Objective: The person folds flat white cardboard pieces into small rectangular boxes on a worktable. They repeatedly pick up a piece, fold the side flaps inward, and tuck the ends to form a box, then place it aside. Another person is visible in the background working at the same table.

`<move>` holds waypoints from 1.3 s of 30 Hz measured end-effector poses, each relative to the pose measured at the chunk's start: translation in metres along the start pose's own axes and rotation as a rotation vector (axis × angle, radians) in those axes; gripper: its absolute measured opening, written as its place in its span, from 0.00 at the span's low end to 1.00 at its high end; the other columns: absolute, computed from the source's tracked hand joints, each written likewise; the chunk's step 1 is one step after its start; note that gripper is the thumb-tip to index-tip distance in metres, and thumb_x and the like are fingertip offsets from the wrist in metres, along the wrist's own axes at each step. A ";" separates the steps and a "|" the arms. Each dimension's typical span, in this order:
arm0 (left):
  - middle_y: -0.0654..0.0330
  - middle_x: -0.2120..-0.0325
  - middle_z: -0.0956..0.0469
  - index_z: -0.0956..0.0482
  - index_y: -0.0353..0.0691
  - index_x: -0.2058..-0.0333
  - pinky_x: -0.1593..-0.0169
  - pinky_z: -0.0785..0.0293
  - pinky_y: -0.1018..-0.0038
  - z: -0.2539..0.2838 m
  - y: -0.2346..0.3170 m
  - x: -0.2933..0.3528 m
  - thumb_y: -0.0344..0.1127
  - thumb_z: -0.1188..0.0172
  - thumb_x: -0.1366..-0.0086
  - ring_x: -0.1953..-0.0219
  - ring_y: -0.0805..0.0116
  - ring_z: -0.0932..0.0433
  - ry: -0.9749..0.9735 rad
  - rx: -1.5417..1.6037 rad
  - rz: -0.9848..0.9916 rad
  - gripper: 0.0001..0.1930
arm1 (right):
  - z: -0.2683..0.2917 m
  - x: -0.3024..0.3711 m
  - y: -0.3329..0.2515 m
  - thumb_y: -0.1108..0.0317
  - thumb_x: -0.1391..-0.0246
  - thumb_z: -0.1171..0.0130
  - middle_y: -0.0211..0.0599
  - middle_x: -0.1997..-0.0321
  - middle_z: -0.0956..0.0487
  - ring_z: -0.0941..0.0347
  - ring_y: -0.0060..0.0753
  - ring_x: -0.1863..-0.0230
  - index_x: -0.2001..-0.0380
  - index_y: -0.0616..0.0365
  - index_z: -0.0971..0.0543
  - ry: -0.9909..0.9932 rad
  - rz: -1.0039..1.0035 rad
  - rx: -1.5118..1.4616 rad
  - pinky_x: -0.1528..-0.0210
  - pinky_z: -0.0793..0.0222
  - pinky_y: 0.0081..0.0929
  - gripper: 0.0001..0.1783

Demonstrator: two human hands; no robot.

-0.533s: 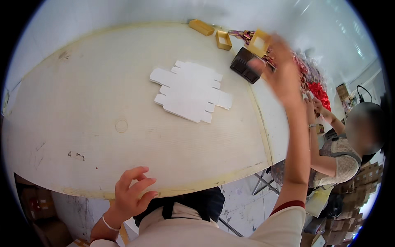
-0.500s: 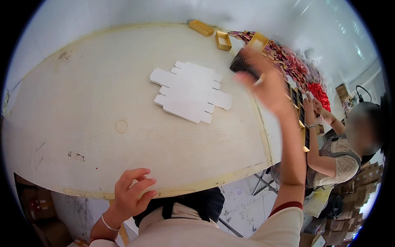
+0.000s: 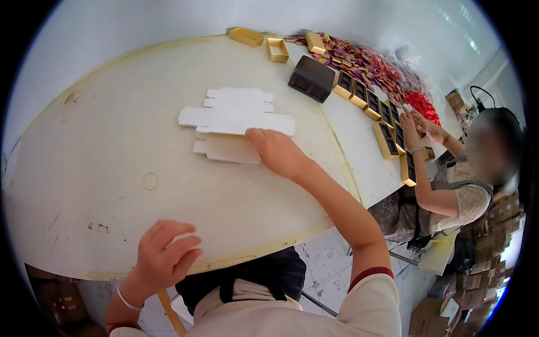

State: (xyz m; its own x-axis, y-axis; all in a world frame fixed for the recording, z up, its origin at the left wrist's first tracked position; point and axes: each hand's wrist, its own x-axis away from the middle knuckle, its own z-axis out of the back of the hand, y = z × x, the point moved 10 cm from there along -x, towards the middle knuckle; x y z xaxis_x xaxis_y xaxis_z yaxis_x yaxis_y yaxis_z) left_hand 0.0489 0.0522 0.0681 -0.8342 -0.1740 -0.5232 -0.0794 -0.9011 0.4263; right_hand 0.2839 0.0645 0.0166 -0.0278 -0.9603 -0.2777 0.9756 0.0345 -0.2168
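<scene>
A stack of flat white box blanks (image 3: 238, 121) with notched edges and side tabs lies on the table in front of me. My right hand (image 3: 278, 153) reaches over from the right and grips the near edge of the top blank between thumb and fingers. That edge is slightly raised, and a shaded panel shows below it. Part of the grip is hidden under the hand. My left hand (image 3: 167, 250) hovers by the table's near edge, its fingers loosely bent and apart, holding nothing.
A stack of dark brown plastic trays (image 3: 312, 78) stands beyond the blanks. Several gold boxes with dark inserts (image 3: 386, 140) line the right side, near a co-worker's hands (image 3: 418, 126). Small wrapped pieces (image 3: 359, 62) are heaped behind. A rubber band (image 3: 150, 181) lies at left.
My right hand has come from beside the dark trays back to the white blanks and taken hold of the top one's near edge. My left hand stays near the table edge.
</scene>
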 end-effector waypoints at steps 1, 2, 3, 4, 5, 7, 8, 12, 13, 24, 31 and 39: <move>0.53 0.59 0.24 0.22 0.39 0.66 0.63 0.26 0.67 -0.002 -0.004 -0.003 0.31 0.32 0.49 0.62 0.56 0.25 0.006 -0.004 0.020 0.12 | 0.012 -0.002 -0.004 0.80 0.54 0.43 0.48 0.68 0.25 0.27 0.52 0.64 0.59 0.65 0.31 0.076 0.050 0.035 0.63 0.29 0.38 0.16; 0.52 0.57 0.25 0.22 0.39 0.64 0.60 0.26 0.66 -0.003 -0.007 -0.008 0.32 0.31 0.48 0.60 0.55 0.25 0.012 -0.004 0.035 0.13 | 0.027 -0.002 -0.008 0.81 0.55 0.43 0.48 0.69 0.26 0.27 0.51 0.65 0.59 0.65 0.31 0.154 0.096 0.074 0.65 0.29 0.37 0.17; 0.51 0.54 0.27 0.23 0.39 0.61 0.57 0.27 0.64 0.002 -0.006 -0.012 0.32 0.32 0.48 0.56 0.55 0.27 0.072 -0.081 0.029 0.15 | 0.049 0.002 -0.023 0.77 0.59 0.41 0.42 0.71 0.27 0.27 0.43 0.69 0.68 0.63 0.33 0.272 0.240 0.159 0.68 0.27 0.32 0.14; 0.51 0.52 0.29 0.24 0.40 0.58 0.54 0.28 0.62 0.008 -0.002 -0.016 0.33 0.32 0.47 0.53 0.54 0.28 0.133 -0.157 0.022 0.17 | 0.070 0.012 -0.040 0.76 0.59 0.41 0.42 0.69 0.26 0.26 0.42 0.67 0.68 0.63 0.31 0.381 0.300 0.260 0.67 0.26 0.31 0.13; 0.50 0.49 0.31 0.25 0.41 0.56 0.51 0.30 0.61 0.012 0.001 -0.018 0.34 0.32 0.47 0.50 0.53 0.30 0.192 -0.234 0.020 0.20 | 0.091 0.026 -0.065 0.75 0.59 0.41 0.42 0.68 0.26 0.25 0.42 0.66 0.67 0.63 0.30 0.490 0.363 0.357 0.66 0.25 0.31 0.13; 0.50 0.46 0.35 0.28 0.42 0.51 0.47 0.33 0.59 0.013 0.022 -0.003 0.37 0.33 0.45 0.46 0.51 0.33 0.254 -0.446 -0.109 0.22 | 0.105 0.053 -0.113 0.74 0.59 0.40 0.43 0.64 0.23 0.23 0.42 0.63 0.67 0.63 0.25 0.532 0.439 0.442 0.63 0.23 0.31 0.11; 0.50 0.44 0.37 0.29 0.42 0.49 0.45 0.34 0.58 0.012 0.035 0.007 0.38 0.33 0.44 0.44 0.51 0.35 0.281 -0.548 -0.175 0.24 | 0.098 0.071 -0.132 0.74 0.58 0.40 0.44 0.61 0.20 0.21 0.43 0.61 0.67 0.62 0.22 0.458 0.443 0.449 0.61 0.22 0.32 0.11; 0.53 0.56 0.24 0.21 0.39 0.61 0.52 0.28 0.60 -0.044 0.039 0.024 0.31 0.37 0.49 0.55 0.58 0.25 -0.109 -0.324 -0.152 0.14 | 0.044 0.138 -0.168 0.74 0.61 0.39 0.41 0.63 0.21 0.22 0.40 0.64 0.68 0.60 0.22 0.271 0.503 0.177 0.61 0.23 0.28 0.11; 0.57 0.63 0.21 0.19 0.39 0.67 0.57 0.25 0.64 -0.053 0.032 0.031 0.29 0.39 0.55 0.61 0.61 0.23 -0.101 -0.191 -0.089 0.12 | 0.030 0.144 -0.161 0.74 0.61 0.38 0.40 0.63 0.21 0.23 0.40 0.65 0.68 0.60 0.22 0.171 0.394 0.006 0.62 0.25 0.29 0.11; 0.60 0.72 0.25 0.20 0.39 0.65 0.69 0.32 0.70 -0.060 -0.015 0.029 0.27 0.34 0.49 0.71 0.63 0.27 -0.116 0.153 0.414 0.11 | -0.006 0.111 -0.106 0.74 0.54 0.36 0.36 0.71 0.26 0.29 0.40 0.70 0.66 0.56 0.22 -0.019 -0.191 -0.487 0.70 0.33 0.33 0.10; 0.60 0.55 0.26 0.21 0.38 0.57 0.54 0.32 0.65 -0.065 0.025 0.032 0.37 0.38 0.43 0.55 0.64 0.30 -0.041 -0.305 0.068 0.16 | 0.006 0.137 -0.141 0.71 0.53 0.39 0.42 0.57 0.23 0.27 0.41 0.56 0.59 0.58 0.20 0.232 0.231 -0.018 0.57 0.30 0.35 0.15; 0.61 0.70 0.27 0.22 0.35 0.61 0.68 0.30 0.75 -0.065 0.032 0.036 0.34 0.38 0.45 0.69 0.67 0.28 -0.078 -0.171 0.028 0.13 | 0.002 0.129 -0.151 0.78 0.57 0.44 0.39 0.63 0.27 0.29 0.36 0.64 0.61 0.63 0.23 0.060 0.150 -0.152 0.65 0.33 0.30 0.16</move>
State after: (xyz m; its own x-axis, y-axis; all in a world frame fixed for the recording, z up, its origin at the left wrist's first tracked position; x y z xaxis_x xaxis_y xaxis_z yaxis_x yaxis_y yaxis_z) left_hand 0.0523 -0.0086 0.0150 -0.8753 -0.1747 -0.4509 0.0331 -0.9519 0.3045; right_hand 0.1336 -0.0651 0.0159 0.0976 -0.9234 -0.3713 0.9259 0.2211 -0.3064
